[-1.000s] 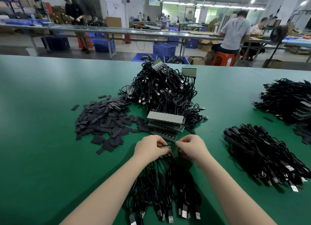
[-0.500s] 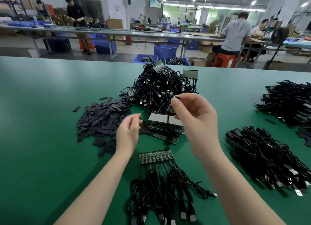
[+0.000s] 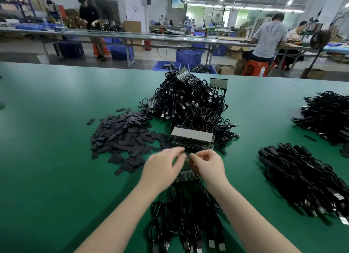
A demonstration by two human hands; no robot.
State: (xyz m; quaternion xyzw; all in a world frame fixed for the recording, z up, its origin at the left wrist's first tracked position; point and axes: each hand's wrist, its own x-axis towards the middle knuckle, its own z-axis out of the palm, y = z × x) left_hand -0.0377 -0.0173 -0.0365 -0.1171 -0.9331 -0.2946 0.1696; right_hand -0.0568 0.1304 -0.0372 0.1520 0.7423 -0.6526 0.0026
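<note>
- The right grip (image 3: pixel 207 164) hovers over the green bench (image 3: pixel 47 158). Its fingers are curled and pinch a small piece (image 3: pixel 188 155) at the fingertips, which is too blurred to identify.
- The left grip (image 3: pixel 162 167) is smeared by motion. Its fingers stretch toward that same piece and meet the right fingertips. I cannot tell whether it grasps the piece or is released.
- Directly below both grips, a board strip (image 3: pixel 186 176) lies flat on the bench and is partly hidden by them.
- Black cables (image 3: pixel 187 215) run from that strip toward the viewer between the forearms and end in plugs at the lower edge.
- Just beyond the grips sits a stack of board strips (image 3: pixel 192 137), touching the big cable heap (image 3: pixel 188 105) behind it.
- A pile of flat black sleeves (image 3: pixel 122 137) spreads to the left of the stack.
- To the right, well apart, lies a cable bundle (image 3: pixel 302 179), with a farther heap (image 3: pixel 326 116) behind it.
</note>
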